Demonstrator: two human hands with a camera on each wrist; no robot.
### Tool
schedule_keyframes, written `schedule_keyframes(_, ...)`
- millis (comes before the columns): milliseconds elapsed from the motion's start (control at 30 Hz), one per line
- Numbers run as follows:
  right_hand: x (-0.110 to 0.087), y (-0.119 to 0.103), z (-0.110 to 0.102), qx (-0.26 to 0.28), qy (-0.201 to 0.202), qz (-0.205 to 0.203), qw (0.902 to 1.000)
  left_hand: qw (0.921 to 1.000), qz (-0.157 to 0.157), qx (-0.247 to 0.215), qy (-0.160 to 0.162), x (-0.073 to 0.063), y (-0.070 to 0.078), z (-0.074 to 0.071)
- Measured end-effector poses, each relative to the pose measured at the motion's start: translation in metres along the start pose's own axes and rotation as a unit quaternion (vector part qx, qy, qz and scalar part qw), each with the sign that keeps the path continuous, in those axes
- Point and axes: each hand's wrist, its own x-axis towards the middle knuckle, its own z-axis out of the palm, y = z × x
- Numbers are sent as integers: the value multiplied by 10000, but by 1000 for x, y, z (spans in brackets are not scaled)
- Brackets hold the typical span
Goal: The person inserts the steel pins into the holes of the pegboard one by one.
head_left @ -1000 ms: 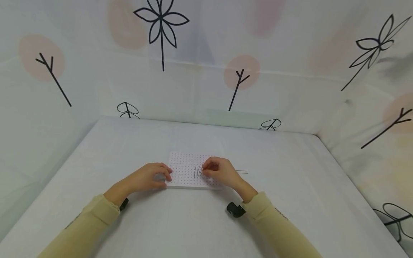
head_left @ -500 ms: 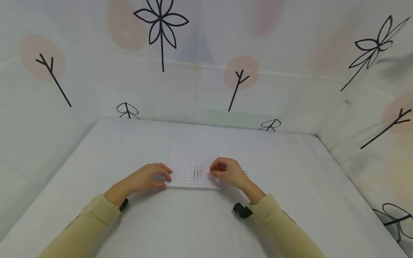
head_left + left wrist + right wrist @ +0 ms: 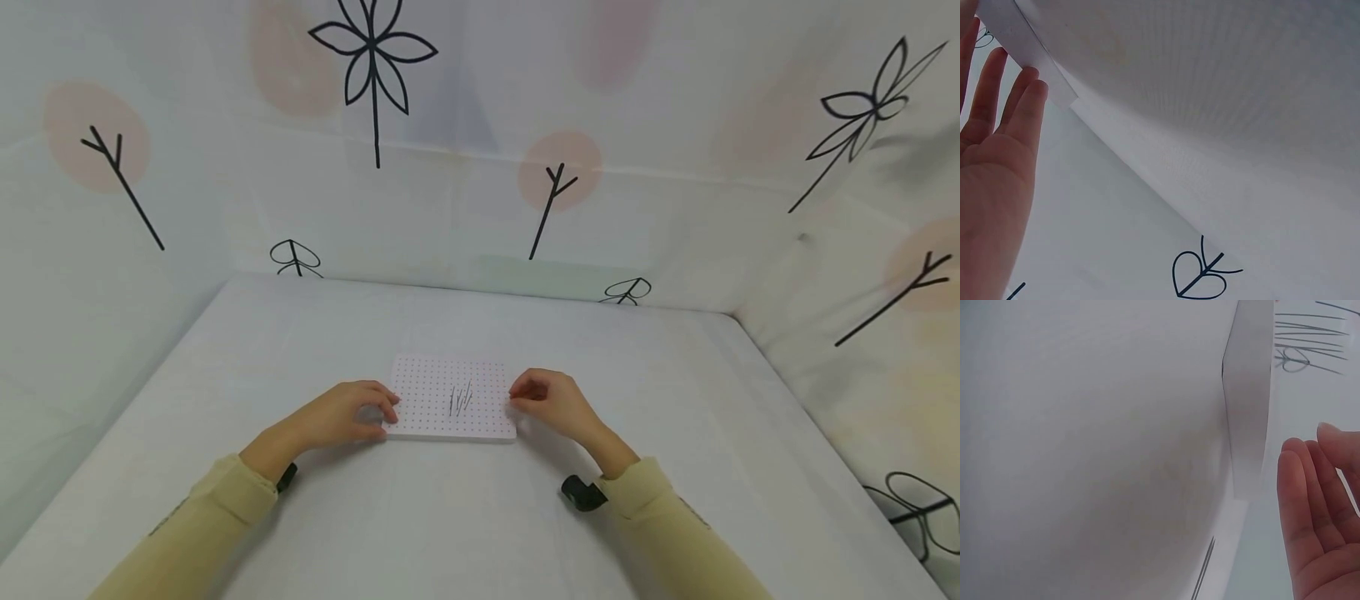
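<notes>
A white board (image 3: 427, 375) with a grid of small holes lies on the table. Several thin dark needle-like sticks (image 3: 461, 400) stand up from it, slightly tilted. My left hand (image 3: 347, 412) rests at the board's left edge; in the left wrist view its fingers are fairly straight beside the board's side (image 3: 1019, 37). Just off the right edge is my right hand (image 3: 553, 404), fingers loosely bent, with nothing visible between thumb and fingertips in the right wrist view. Two more thin sticks (image 3: 1204, 569) lie on the table there; in the head view the right hand hides them.
A white cloth covers the table (image 3: 420, 533), and patterned fabric walls (image 3: 450, 208) enclose its back and sides. Dark wrist-worn devices, such as the right one (image 3: 582, 493), sit below the sleeves.
My right hand has moved right, from over the standing sticks to past the board's right edge, uncovering that side. The left hand stays in place.
</notes>
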Motion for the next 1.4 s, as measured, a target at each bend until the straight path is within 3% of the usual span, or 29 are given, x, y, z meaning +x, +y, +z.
schedule_keyframes(867, -16, 23, -27, -402, -6, 293, 9988, 10000, 15, -47, 54, -1, -2, 2)
schedule_keyframes(1400, -14, 36, -36, -654, -469, 1031, 9914, 10000, 10, -7, 69, 0, 0, 2)
